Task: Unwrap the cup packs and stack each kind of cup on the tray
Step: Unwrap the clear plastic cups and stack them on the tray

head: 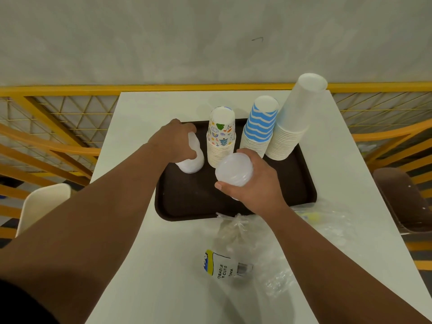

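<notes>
A dark brown tray lies on the white table. At its back stand three upside-down stacks: patterned paper cups, blue-and-white striped cups and tall plain white cups. My left hand grips a stack of translucent plastic cups standing at the tray's back left. My right hand holds a second stack of translucent plastic cups above the tray's middle, bottoms toward me.
Empty clear wrappers lie on the table in front of the tray, one with a printed label. More crumpled plastic sits at the right. Yellow railings flank the table; a white chair stands left, a brown chair right.
</notes>
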